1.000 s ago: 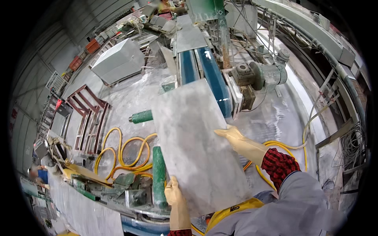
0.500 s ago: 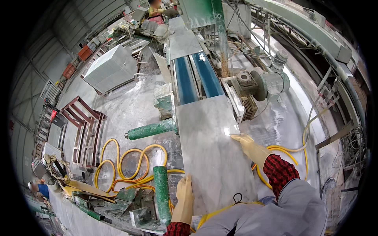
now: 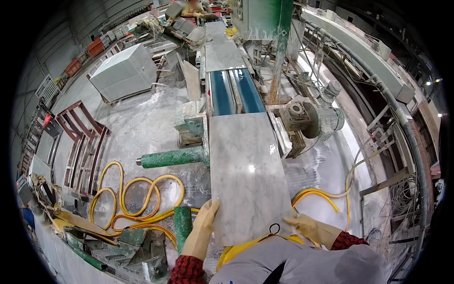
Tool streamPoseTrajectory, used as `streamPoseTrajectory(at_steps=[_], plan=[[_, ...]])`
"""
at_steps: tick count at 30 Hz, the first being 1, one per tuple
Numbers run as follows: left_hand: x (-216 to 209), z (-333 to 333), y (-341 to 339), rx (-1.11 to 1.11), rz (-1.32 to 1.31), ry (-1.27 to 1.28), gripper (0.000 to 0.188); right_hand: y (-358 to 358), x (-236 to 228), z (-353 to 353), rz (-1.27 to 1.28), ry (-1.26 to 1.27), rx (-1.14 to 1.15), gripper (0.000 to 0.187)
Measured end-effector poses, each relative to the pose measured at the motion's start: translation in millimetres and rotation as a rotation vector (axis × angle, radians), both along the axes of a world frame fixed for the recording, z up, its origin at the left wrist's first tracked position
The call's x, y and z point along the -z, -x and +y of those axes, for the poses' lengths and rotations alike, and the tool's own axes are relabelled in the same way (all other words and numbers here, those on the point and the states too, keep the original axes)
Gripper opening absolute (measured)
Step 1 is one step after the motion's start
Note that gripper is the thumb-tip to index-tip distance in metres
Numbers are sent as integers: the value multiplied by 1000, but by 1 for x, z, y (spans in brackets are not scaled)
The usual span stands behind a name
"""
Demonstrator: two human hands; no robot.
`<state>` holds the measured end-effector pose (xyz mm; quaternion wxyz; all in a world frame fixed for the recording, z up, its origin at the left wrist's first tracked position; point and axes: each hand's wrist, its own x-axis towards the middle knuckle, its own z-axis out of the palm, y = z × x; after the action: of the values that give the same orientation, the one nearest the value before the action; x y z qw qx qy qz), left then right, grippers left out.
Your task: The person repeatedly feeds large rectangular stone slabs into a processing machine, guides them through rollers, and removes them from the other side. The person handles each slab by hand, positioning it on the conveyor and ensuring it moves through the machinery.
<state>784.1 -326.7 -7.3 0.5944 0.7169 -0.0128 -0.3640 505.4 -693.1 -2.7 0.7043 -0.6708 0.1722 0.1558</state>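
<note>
Slab (image 3: 248, 156) is flanked by left hand (image 3: 205, 219), angled forward, and right hand (image 3: 306, 227), turned inward; their grip cannot be told; its face is glossy, grey-veined.

Marbled slab (image 3: 248, 175), askew 1 s ago, now lined up w/ blue belts (image 3: 248, 90), mid-frame; R hand (image 3: 309, 228) lower, btm right of ctr

The cream rubber-gloved left hand (image 3: 204, 219) is pointing forward and slightly right, its fingers (image 3: 212, 207) lying close together, its red-and-black check-sleeved forearm (image 3: 187, 269) slanting up behind. The cream rubber-gloved right hand (image 3: 309, 228) is pointing leftward and slightly forward, its check-cuffed wrist (image 3: 344, 239) lying almost straight.
</note>
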Motion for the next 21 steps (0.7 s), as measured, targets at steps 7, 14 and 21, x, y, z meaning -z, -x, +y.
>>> streamPoseTrajectory(at_steps=[7,14,21], plan=[[-36,28,31,80,255,-130,47,-62,-36,23,362,-182,344,41],[-13,-50,-91,-90,26,-215,28,-203,-16,-30,288,-110,506,43],[49,-85,-151,-383,260,404,38,-253,22,-80,259,-570,726,44]])
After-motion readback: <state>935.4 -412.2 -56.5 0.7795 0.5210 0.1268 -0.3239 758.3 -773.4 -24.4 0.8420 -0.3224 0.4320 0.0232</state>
